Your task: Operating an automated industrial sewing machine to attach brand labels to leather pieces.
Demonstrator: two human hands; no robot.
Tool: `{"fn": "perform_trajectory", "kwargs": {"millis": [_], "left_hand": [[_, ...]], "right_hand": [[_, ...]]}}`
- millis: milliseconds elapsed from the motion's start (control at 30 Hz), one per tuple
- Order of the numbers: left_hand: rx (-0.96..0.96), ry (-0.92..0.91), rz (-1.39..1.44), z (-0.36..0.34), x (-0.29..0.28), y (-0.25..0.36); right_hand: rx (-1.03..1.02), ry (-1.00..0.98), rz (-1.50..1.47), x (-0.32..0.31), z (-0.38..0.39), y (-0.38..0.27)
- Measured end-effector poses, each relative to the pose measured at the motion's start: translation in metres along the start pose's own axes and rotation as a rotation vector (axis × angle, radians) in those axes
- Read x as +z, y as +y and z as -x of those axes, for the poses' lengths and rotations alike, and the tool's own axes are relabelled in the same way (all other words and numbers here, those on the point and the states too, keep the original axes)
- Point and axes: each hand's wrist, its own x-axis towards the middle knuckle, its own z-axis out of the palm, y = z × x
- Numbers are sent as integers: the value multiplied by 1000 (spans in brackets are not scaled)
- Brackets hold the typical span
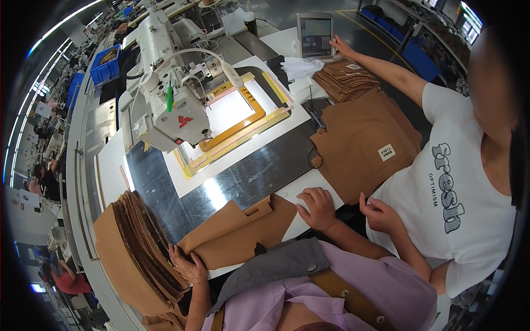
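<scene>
We have the left hand [189, 267] on the near side of the sewing machine [176, 107], fingers extended and slightly parted, resting where the brown panel stack [122, 254] meets a folded brown panel [243, 236]. The right hand [318, 209] is nearer us than the sewing machine and to its right, fingers loosely bent, just beside the panel's right end; we can't tell whether the fingertips pinch anything, since the fingers hide their undersides.

Folded panel: in front of the sewing machine, between our two hands. Panel stack: near side of the sewing machine, left of the folded panel, edges fanned.

Further out, a yellow frame [234, 133] sits just right of the sewing machine's head, with a white sheet [187, 185] under it. Right of the sewing machine we get a large brown piece [361, 138] with a pale label, and beyond it a smaller brown pile [346, 83] next to a white cloth [301, 68].

Far right of the sewing machine stands a co-worker [464, 187] in a white shirt, one hand at a touch screen [316, 36], the other loosely curled near our right hand. A blue bin [106, 66] sits behind the sewing machine, to its left.
</scene>
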Motion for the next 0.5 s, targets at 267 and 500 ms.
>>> {"fn": "perform_trajectory", "kwargs": {"millis": [267,500], "left_hand": [[-3,-8,-2,0,1,-2],[-12,-9,-8,0,1,-3]], "right_hand": [[-4,7,1,1,0,0],[-5,4,4,2,1,1]]}}
